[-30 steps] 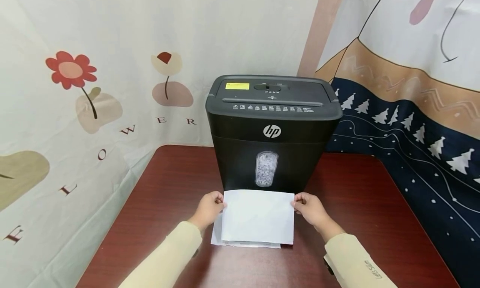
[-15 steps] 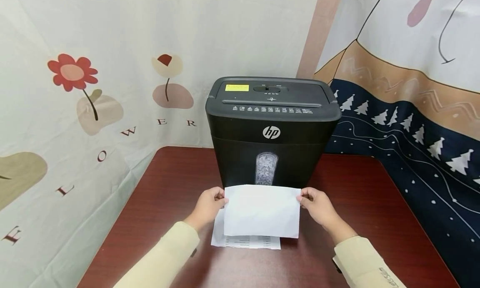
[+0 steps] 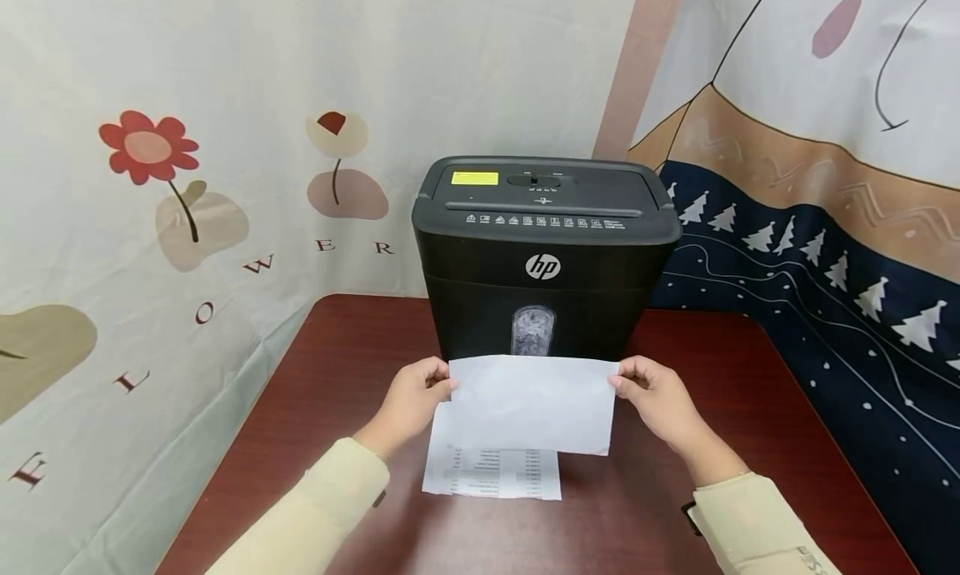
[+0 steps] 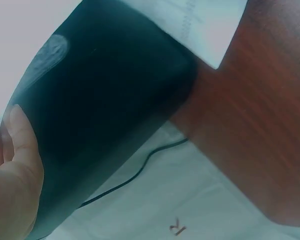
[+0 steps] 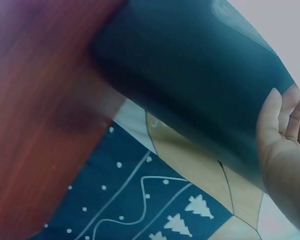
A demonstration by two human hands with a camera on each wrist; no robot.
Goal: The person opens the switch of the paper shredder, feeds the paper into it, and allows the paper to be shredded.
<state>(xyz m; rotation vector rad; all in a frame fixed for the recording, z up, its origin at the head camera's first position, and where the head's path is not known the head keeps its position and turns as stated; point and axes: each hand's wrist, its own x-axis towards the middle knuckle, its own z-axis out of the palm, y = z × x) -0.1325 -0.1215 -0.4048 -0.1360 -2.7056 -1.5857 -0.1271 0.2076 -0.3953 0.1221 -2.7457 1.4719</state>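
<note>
A blank-faced white sheet of paper [image 3: 532, 404] is held up by its two upper corners. My left hand [image 3: 411, 398] pinches the left corner between thumb and fingers, and my right hand [image 3: 663, 404] pinches the right one. Below it, a printed sheet [image 3: 491, 475] with columns of text lies on the table, its upper part covered by the held sheet. Just behind stands a black HP paper shredder [image 3: 480, 308] with a feed slot [image 3: 543, 209] along its top. Its small window [image 3: 532, 329] shows shredded bits, the lower end hidden by the paper.
The dark red wooden table [image 3: 300, 475] carries everything. Behind it hang a pale flower-print curtain [image 3: 262, 142] and a navy tree-print curtain [image 3: 787, 267]. A thin black cord [image 4: 140, 170] runs beside the shredder in the left wrist view.
Both hands have raised the white sheet toward the shredder, the right hand also shifting rightward. More of the printed sheet beneath now shows.
</note>
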